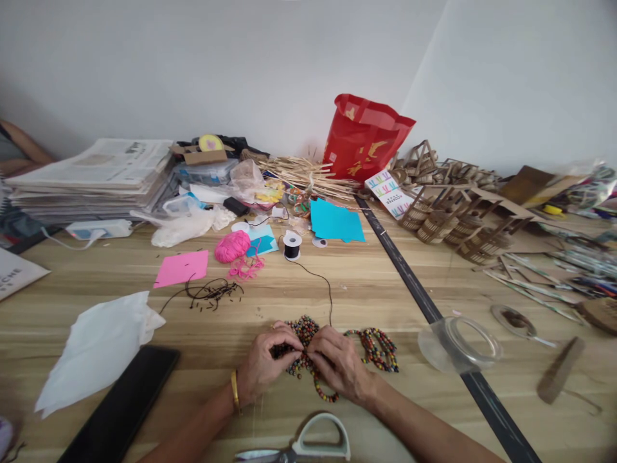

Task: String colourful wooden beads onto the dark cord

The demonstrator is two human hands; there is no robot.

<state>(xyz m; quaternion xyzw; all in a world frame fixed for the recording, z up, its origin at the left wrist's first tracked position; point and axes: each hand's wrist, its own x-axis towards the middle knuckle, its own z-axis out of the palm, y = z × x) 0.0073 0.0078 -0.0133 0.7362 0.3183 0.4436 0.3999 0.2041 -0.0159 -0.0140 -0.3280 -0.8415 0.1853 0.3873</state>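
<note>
My left hand point(263, 370) and my right hand point(340, 363) meet over a heap of multicoloured beads point(303, 329) on the wooden table point(366, 283). Both hands pinch the bead string between their fingertips. A finished coil of strung beads point(378, 347) lies just right of my right hand. A thin black cord point(324, 283) runs from the beads up to a black thread spool point(292, 245). A gold bangle point(234, 391) sits on my left wrist.
Scissors point(308, 447) lie at the front edge, a black phone point(123, 405) and white tissue point(99, 347) at the left. A clear tape roll point(460, 344), pink yarn point(232, 247), pink paper point(182, 267), blue paper point(335, 222), red bag point(364, 138), newspapers point(96, 170) and cardboard models point(448, 206) crowd the back.
</note>
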